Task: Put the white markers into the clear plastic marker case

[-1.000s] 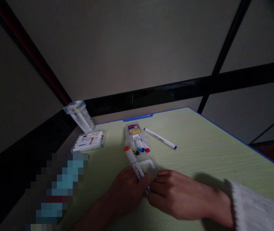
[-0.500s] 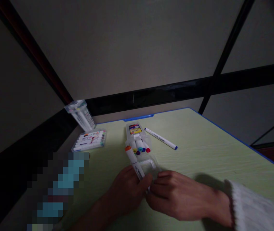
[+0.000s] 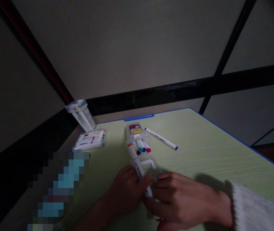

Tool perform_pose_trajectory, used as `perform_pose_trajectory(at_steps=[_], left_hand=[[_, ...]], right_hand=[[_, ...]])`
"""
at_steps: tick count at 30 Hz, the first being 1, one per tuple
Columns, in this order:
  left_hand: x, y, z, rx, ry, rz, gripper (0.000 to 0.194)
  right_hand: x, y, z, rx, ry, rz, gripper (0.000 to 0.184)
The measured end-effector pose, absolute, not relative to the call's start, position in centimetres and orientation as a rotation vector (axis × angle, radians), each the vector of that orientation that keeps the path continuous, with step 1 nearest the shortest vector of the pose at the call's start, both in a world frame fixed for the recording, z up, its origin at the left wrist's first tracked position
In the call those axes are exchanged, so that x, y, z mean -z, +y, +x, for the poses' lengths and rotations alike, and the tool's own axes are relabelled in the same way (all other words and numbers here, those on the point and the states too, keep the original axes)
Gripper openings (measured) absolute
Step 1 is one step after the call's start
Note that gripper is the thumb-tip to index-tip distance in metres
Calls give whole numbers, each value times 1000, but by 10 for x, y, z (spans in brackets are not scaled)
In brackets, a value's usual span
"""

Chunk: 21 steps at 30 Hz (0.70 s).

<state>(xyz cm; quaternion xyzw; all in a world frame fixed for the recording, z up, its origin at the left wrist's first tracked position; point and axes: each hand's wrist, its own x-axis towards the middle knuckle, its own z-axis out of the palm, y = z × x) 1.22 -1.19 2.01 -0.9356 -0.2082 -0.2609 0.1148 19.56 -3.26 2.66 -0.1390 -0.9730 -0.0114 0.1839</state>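
Observation:
A white marker with orange ends slants up and away from me. My left hand is closed around its middle, with the thumb laid over the barrel. My right hand is closed at the marker's near end, where an orange-red tip shows between thumb and forefinger. Beyond the hands lies a clear plastic marker case, its lid flipped open toward me. Several markers with coloured ends, among them a red-ended marker, stick out of its mouth. The left fingertips are partly hidden behind the marker.
A white marker with blue ends lies right of the case. At the left stand a flat pack of markers and a clear upright box of pens. The pale green table has a blue edge and meets a wall panel.
The marker has shifted slightly toward me and right, its orange far end turned. My right thumb and forefinger have moved down, and the marker's near tip now shows between them.

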Motion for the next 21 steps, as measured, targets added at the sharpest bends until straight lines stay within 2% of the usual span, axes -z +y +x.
perform_pose_trajectory(at_steps=[21], left_hand=[[-21, -12, 12, 734, -624, -2762, 20]], right_hand=[[-26, -31, 195, 60, -2765, -403, 21]])
